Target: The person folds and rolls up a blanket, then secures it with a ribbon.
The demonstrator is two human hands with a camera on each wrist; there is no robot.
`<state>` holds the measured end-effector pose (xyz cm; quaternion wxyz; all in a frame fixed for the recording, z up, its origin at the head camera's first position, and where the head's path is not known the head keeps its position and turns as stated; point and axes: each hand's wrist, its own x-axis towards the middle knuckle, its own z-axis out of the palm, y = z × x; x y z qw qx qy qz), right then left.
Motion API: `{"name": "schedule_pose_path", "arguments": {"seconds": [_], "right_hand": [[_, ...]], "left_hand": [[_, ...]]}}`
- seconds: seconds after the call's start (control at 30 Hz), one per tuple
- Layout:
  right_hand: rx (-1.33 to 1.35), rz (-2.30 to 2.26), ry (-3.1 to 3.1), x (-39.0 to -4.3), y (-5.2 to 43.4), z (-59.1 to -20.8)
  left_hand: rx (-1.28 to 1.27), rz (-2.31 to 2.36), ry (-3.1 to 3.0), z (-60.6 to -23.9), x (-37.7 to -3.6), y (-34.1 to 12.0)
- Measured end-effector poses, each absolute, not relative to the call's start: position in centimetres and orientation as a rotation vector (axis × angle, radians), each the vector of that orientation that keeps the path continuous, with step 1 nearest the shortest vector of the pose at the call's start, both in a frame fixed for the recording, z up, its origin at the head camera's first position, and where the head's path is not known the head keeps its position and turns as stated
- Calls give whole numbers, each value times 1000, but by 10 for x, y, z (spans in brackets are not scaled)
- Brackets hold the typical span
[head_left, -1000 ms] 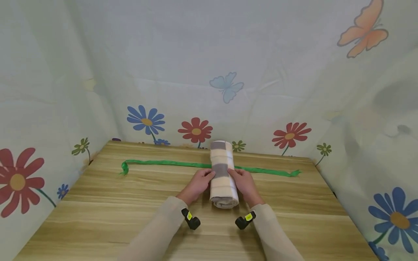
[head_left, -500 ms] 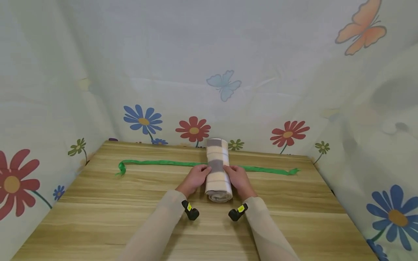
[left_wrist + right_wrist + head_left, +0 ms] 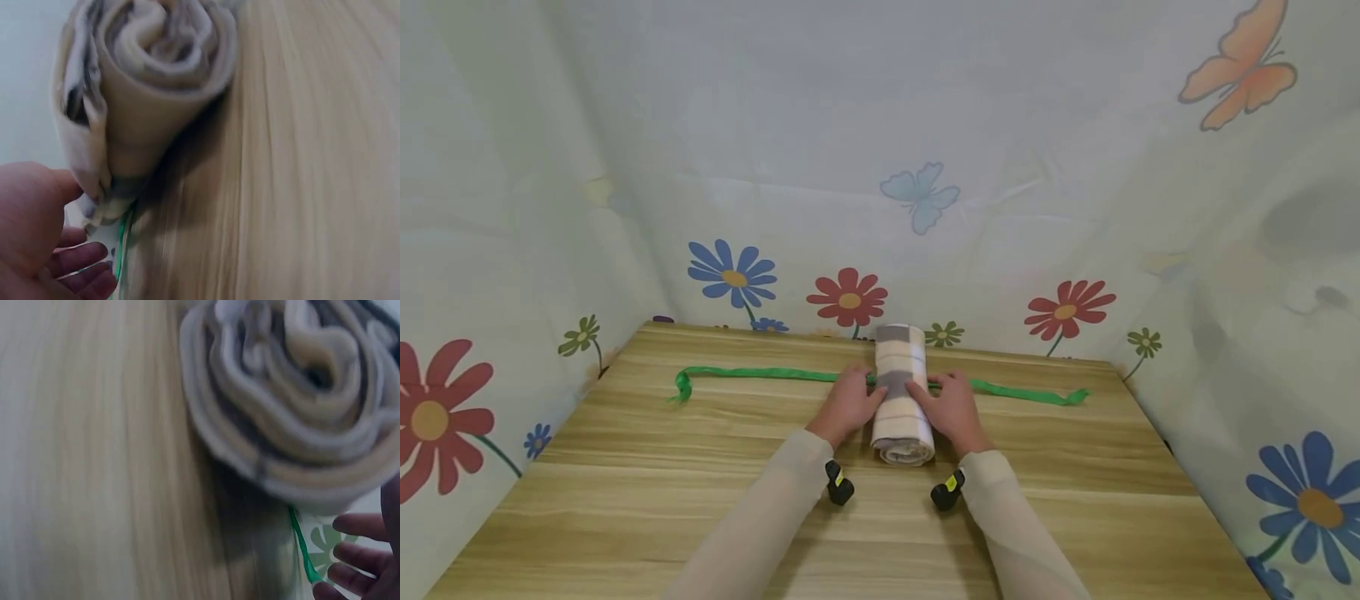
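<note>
A rolled checked cloth (image 3: 900, 417) in grey, cream and white lies lengthwise on the wooden table, its spiral end toward me. Beneath it a green ribbon (image 3: 760, 372) runs crosswise, sticking out on both sides. My left hand (image 3: 848, 404) has its thumb against the roll's left side; the left wrist view shows its other fingers loosely bent, apart from the cloth, near the ribbon. On the opposite side, the thumb of my right hand (image 3: 951, 410) rests on the roll. Its fingers (image 3: 362, 556) are spread close to the ribbon; whether one touches it I cannot tell.
The wooden table (image 3: 715, 492) ends at a pale curtain (image 3: 820, 142) printed with flowers and butterflies, which hangs around the back and sides. A black wrist camera (image 3: 839, 483) sits on the left cuff, another wrist camera (image 3: 947, 490) on the right.
Both hands have loosened from the roll's sides, their fingers moving out and forward toward the ribbon while the thumbs stay on the cloth. The roll had shifted slightly away from me before that.
</note>
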<state>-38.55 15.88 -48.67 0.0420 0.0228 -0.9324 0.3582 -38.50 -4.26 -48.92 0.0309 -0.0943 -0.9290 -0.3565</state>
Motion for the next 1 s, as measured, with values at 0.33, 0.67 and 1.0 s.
{"name": "schedule_pose_path", "arguments": {"seconds": [0.33, 0.67, 1.0], "right_hand": [[202, 726, -3009, -384, 165, -481], [308, 546, -3009, -391, 169, -483], [306, 541, -3145, -390, 169, -482]], "left_hand": [[-389, -545, -3070, -481, -383, -47], [-411, -469, -3090, -480, -384, -46], [-352, -397, -3124, -479, -381, -43]]}}
